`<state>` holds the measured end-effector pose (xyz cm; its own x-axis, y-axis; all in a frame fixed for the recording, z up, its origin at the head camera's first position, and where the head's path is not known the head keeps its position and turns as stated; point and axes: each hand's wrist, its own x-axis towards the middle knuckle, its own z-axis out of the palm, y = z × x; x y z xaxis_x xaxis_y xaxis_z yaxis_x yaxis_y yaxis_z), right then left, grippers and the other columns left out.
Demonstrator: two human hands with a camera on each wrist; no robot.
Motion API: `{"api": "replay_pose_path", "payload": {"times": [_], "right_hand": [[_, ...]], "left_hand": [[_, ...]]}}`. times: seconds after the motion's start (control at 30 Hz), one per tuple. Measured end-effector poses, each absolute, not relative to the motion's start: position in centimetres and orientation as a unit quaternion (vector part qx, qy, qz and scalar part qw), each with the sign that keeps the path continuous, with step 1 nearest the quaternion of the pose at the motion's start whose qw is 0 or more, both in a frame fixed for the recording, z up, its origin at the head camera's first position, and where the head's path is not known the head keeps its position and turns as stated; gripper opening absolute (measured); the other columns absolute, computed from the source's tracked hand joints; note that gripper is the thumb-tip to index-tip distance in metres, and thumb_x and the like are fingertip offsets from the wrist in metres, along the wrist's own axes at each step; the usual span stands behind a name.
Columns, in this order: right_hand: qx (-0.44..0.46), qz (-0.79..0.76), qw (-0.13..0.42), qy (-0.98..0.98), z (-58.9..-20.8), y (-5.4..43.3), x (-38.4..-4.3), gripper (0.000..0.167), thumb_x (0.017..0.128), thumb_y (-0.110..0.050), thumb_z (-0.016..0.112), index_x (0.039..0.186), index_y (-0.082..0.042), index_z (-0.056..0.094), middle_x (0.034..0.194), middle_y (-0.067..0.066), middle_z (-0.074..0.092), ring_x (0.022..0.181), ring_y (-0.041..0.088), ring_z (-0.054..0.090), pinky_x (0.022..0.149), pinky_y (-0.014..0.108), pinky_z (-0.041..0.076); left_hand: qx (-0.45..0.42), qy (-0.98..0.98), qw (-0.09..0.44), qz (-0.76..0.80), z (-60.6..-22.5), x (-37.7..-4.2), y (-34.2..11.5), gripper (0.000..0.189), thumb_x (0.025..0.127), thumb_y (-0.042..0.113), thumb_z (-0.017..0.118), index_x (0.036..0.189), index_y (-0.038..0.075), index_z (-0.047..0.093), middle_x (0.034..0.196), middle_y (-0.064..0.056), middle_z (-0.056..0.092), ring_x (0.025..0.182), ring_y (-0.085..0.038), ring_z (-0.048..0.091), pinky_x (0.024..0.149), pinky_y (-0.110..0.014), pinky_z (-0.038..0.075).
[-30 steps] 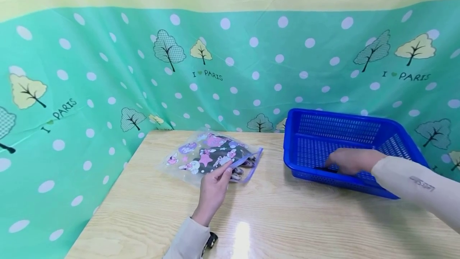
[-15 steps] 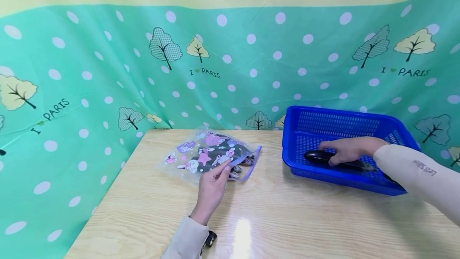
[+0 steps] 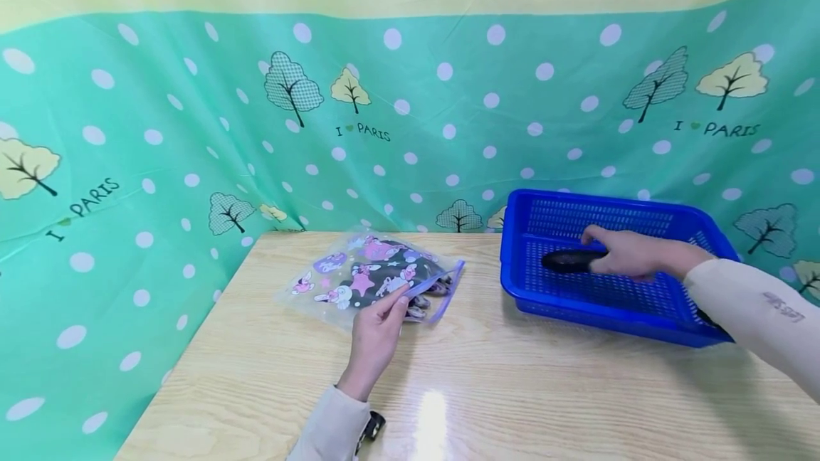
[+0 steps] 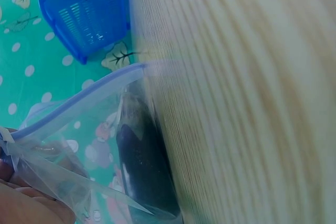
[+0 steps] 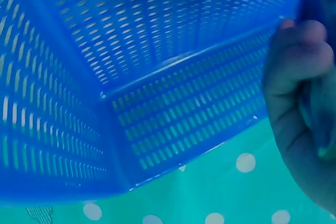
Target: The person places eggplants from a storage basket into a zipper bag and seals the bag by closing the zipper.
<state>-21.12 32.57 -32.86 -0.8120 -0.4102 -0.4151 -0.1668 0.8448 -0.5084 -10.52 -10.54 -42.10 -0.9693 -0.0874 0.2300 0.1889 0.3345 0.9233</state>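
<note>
A clear zip bag [image 3: 333, 301] with pink and purple cartoon prints lies on its side on the table. Several dark eggplants lie inside it; one eggplant [image 4: 144, 161] shows near the bag's mouth in the left wrist view. My left hand [image 3: 374, 333] pinches the bag's purple zip edge, and the mouth gapes toward the right. Over the blue basket [image 3: 596, 315], my right hand [image 3: 631, 255] grips a long dark eggplant [image 3: 566, 261], its rounded end pointing left. The palm and sleeve hide the rest of it.
The basket stands at the table's right, close to the green dotted curtain [image 3: 410, 134]. Its perforated walls rise around the right hand. Wood tabletop [image 3: 487, 383] lies between bag and basket. A dark bit shows by the right sleeve; I cannot tell what it is.
Reaching low in the basket a second ago, my right hand has lifted the eggplant off the bottom and moved slightly up and right. My left hand stays on the bag's edge.
</note>
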Motion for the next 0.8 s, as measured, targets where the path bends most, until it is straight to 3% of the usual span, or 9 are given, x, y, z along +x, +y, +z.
{"api": "replay_pose_path", "payload": {"times": [0.1, 0.17, 0.23, 0.3, 0.4, 0.5, 0.6, 0.7, 0.8], "right_hand": [[-0.16, -0.221, 0.245, 0.93, -32.2, 32.5, -21.1, 0.057, 0.086, -0.005, 0.063, 0.136, 0.008, 0.038, 0.079, 0.007, 0.052, 0.054, 0.015, 0.044, 0.05, 0.032, 0.04], [-0.172, -0.209, 0.216, 0.938, -31.8, 32.4, -20.8, 0.057, 0.084, -0.002, 0.063, 0.135, 0.013, 0.042, 0.088, 0.008, 0.055, 0.057, 0.017, 0.047, 0.052, 0.033, 0.041], [-0.171, -0.21, 0.197, 0.942, -31.3, 32.3, -20.3, 0.058, 0.088, -0.004, 0.062, 0.141, 0.013, 0.042, 0.089, 0.009, 0.057, 0.056, 0.017, 0.048, 0.051, 0.034, 0.043], [-0.17, -0.216, 0.175, 0.945, -31.0, 32.2, -19.7, 0.059, 0.097, -0.01, 0.06, 0.148, 0.01, 0.039, 0.089, 0.009, 0.057, 0.053, 0.018, 0.05, 0.05, 0.035, 0.045], [-0.179, -0.208, 0.127, 0.953, -30.4, 31.9, -18.8, 0.061, 0.106, -0.026, 0.055, 0.154, 0.004, 0.033, 0.104, 0.02, 0.063, 0.062, 0.021, 0.057, 0.059, 0.041, 0.049], [-0.189, -0.196, 0.068, 0.96, -30.0, 31.4, -17.9, 0.065, 0.107, -0.037, 0.05, 0.156, 0.001, 0.031, 0.128, 0.028, 0.056, 0.078, 0.026, 0.06, 0.071, 0.045, 0.047], [-0.164, -0.237, 0.054, 0.956, -29.4, 30.8, -16.8, 0.064, 0.106, -0.037, 0.053, 0.157, -0.005, 0.032, 0.114, 0.025, 0.06, 0.069, 0.026, 0.058, 0.059, 0.042, 0.049], [-0.129, -0.314, 0.057, 0.939, -28.9, 29.9, -15.5, 0.06, 0.102, -0.026, 0.059, 0.154, -0.008, 0.034, 0.087, 0.013, 0.056, 0.052, 0.019, 0.045, 0.045, 0.034, 0.041], [-0.112, -0.393, 0.052, 0.911, -28.9, 28.7, -14.2, 0.054, 0.099, -0.016, 0.062, 0.144, -0.004, 0.033, 0.075, 0.01, 0.053, 0.049, 0.018, 0.043, 0.041, 0.032, 0.04]], "left_hand": [[-0.03, -0.807, 0.121, -0.578, -42.0, -10.5, -10.5, 0.029, 0.101, 0.022, 0.064, 0.127, 0.013, 0.072, 0.118, -0.004, 0.071, 0.067, -0.01, 0.051, 0.049, -0.026, 0.039], [-0.029, -0.806, 0.119, -0.579, -42.1, -10.5, -10.5, 0.029, 0.101, 0.022, 0.064, 0.128, 0.013, 0.071, 0.116, -0.004, 0.072, 0.06, -0.01, 0.045, 0.048, -0.026, 0.037], [-0.028, -0.805, 0.117, -0.581, -42.1, -10.5, -10.5, 0.029, 0.101, 0.021, 0.064, 0.128, 0.013, 0.071, 0.118, -0.004, 0.071, 0.061, -0.01, 0.046, 0.05, -0.024, 0.04], [-0.028, -0.805, 0.116, -0.581, -42.1, -10.5, -10.5, 0.029, 0.102, 0.021, 0.063, 0.129, 0.013, 0.071, 0.122, -0.004, 0.07, 0.073, -0.011, 0.056, 0.055, -0.024, 0.044], [-0.028, -0.805, 0.12, -0.58, -42.1, -10.5, -10.4, 0.029, 0.101, 0.021, 0.063, 0.128, 0.013, 0.071, 0.127, -0.004, 0.067, 0.096, -0.016, 0.063, 0.068, -0.026, 0.05], [-0.03, -0.805, 0.131, -0.578, -42.1, -10.5, -10.4, 0.028, 0.101, 0.02, 0.064, 0.127, 0.011, 0.071, 0.125, -0.006, 0.068, 0.098, -0.018, 0.064, 0.076, -0.028, 0.052], [-0.031, -0.804, 0.139, -0.577, -42.2, -10.5, -10.4, 0.027, 0.1, 0.017, 0.065, 0.125, 0.01, 0.072, 0.123, -0.006, 0.069, 0.093, -0.016, 0.063, 0.077, -0.027, 0.052], [-0.03, -0.804, 0.141, -0.577, -42.1, -10.4, -10.4, 0.027, 0.099, 0.016, 0.066, 0.125, 0.01, 0.072, 0.12, -0.007, 0.071, 0.077, -0.013, 0.06, 0.064, -0.025, 0.05], [-0.032, -0.803, 0.139, -0.579, -42.0, -10.4, -10.4, 0.028, 0.1, 0.017, 0.065, 0.126, 0.01, 0.072, 0.117, -0.009, 0.072, 0.06, -0.012, 0.047, 0.05, -0.025, 0.041]]}}
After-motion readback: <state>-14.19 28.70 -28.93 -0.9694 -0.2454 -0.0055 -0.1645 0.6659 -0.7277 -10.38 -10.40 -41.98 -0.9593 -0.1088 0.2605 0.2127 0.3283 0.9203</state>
